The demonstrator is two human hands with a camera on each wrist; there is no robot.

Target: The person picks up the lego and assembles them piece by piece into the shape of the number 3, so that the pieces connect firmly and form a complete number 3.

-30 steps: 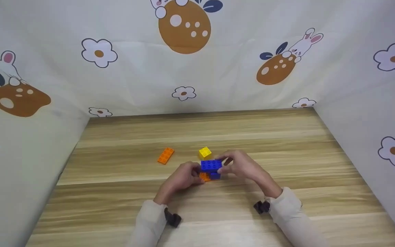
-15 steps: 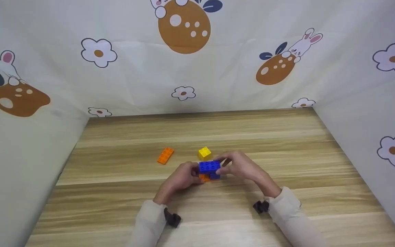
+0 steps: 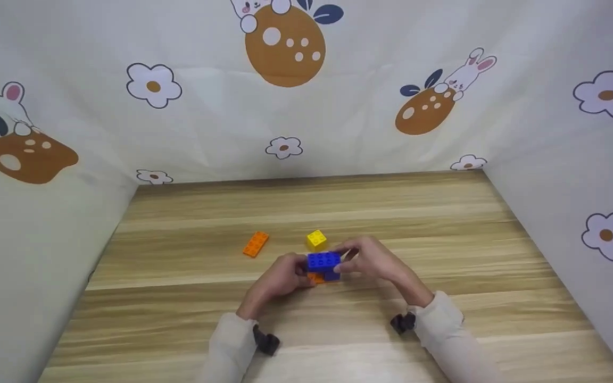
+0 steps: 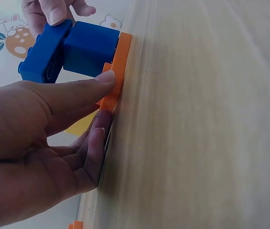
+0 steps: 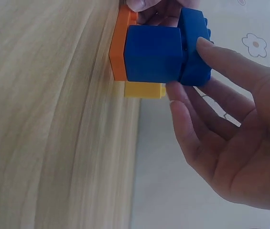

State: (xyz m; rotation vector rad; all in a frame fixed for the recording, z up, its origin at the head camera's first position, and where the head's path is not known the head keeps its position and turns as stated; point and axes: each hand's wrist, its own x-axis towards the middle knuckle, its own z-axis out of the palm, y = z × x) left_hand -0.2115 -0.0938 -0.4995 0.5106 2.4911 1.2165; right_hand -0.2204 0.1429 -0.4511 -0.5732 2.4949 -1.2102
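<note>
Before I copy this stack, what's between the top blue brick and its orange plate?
A second blue block lies between them; both wrist views show it.

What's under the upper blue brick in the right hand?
Beneath the upper blue brick is a blue block, standing on one end of an orange plate. The block's top is mostly covered; whether the two are fully joined can't be told.

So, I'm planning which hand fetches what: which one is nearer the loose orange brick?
Left. The left hand is below and right of the loose orange brick in the head view, pinching the orange base; the right hand is farther right, holding the upper blue brick.
</note>
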